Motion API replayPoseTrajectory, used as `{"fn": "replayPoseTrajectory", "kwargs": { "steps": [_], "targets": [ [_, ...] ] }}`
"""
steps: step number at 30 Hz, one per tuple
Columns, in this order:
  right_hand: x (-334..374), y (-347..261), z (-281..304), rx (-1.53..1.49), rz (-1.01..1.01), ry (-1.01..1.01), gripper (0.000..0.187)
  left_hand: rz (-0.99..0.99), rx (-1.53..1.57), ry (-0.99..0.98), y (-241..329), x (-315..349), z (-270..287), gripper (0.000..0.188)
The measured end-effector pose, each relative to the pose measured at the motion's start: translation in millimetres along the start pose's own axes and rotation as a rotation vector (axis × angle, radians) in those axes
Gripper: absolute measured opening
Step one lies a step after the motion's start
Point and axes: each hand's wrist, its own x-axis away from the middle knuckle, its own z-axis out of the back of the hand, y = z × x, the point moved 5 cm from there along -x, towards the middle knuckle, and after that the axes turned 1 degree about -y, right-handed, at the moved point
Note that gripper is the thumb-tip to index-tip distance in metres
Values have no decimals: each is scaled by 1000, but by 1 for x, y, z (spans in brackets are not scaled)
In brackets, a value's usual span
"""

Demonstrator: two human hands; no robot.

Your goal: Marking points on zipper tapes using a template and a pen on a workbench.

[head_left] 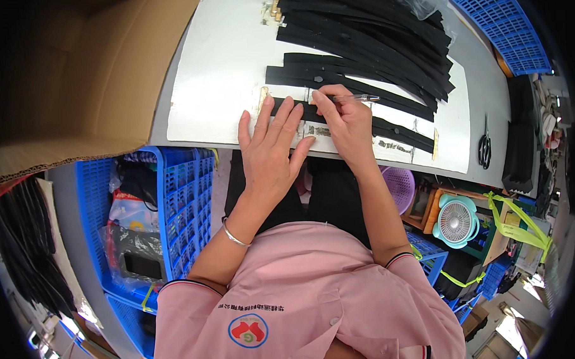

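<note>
A black fabric strip (396, 132) lies across the white board (214, 68) near the table's front edge. My left hand (270, 145) is spread flat with its fingertips on the strip's left part. Between the fingers and thumb of my right hand (346, 123) is a clear-barrelled pen (359, 98), its tip hidden by the fingers near the strip's upper edge. Just beyond lie more black strips (315, 77), and a thick fanned pile of black strips (371, 37) covers the far part of the board.
A large cardboard box (75, 73) stands at the left. Black-handled scissors (485, 150) lie on the table's right side. Blue plastic baskets (165, 209) sit below left and another blue basket (500, 26) at the far right. A small turquoise fan (455, 221) is below right.
</note>
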Motion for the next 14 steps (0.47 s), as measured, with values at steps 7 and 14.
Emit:
{"fn": "replayPoseTrajectory", "kwargs": {
  "steps": [7, 14],
  "targets": [
    [0, -3, -4, 67, 41, 22, 14, 4, 11, 29, -2, 2, 0, 50],
    [1, -3, -4, 177, 167, 51, 17, 7, -3, -2, -2, 3, -2, 51]
  ]
}}
